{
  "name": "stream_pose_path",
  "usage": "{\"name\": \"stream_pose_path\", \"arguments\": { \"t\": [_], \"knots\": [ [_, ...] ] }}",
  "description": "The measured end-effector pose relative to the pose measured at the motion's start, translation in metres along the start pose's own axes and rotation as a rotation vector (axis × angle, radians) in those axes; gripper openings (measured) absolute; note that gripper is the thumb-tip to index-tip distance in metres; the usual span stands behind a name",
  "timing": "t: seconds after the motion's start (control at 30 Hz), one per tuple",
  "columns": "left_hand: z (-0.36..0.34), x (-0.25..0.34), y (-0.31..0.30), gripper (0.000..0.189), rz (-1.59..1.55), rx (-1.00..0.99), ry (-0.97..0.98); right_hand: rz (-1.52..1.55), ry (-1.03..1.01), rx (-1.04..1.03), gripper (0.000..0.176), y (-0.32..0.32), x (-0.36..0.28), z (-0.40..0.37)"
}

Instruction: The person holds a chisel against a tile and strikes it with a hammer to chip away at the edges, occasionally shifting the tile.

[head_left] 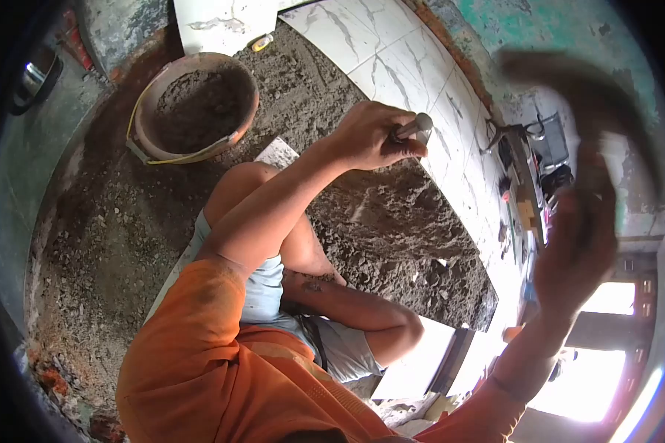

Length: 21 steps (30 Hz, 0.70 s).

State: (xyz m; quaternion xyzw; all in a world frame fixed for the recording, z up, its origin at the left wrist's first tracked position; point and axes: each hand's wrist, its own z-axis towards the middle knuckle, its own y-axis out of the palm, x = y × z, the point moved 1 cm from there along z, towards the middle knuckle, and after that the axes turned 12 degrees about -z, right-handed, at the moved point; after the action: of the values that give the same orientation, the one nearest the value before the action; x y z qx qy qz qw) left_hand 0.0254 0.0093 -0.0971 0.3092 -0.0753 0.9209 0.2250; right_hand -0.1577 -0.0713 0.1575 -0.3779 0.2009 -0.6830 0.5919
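Note:
My left hand (368, 136) is closed around a metal chisel (415, 127), held over the edge where the laid white tiles (414, 59) meet the grey mortar bed (399, 229). My right hand (578, 244) is raised at the right and blurred by motion. It grips a hammer (576, 88) whose dark head is smeared across the upper right. My orange sleeve and bent knees fill the lower middle of the view.
A brown bucket (192, 103) of grey mortar stands at the upper left on rough ground. A loose white tile (222, 22) lies behind it. Small tools and a tray (528, 177) sit by the teal wall at the right. Another tile (414, 365) lies near my legs.

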Motion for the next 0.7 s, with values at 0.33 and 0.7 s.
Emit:
{"name": "stream_pose_path", "arguments": {
  "t": [0.33,0.7],
  "knots": [
    [-0.006,-0.009,0.007,0.035,-0.062,-0.023,-0.001,0.063,-0.078,0.003,0.042,0.006,0.008,-0.013],
    [-0.014,-0.021,0.011,0.037,-0.019,-0.041,-0.002,0.463,0.236,-0.052,0.043,0.017,0.014,-0.035]
  ]
}}
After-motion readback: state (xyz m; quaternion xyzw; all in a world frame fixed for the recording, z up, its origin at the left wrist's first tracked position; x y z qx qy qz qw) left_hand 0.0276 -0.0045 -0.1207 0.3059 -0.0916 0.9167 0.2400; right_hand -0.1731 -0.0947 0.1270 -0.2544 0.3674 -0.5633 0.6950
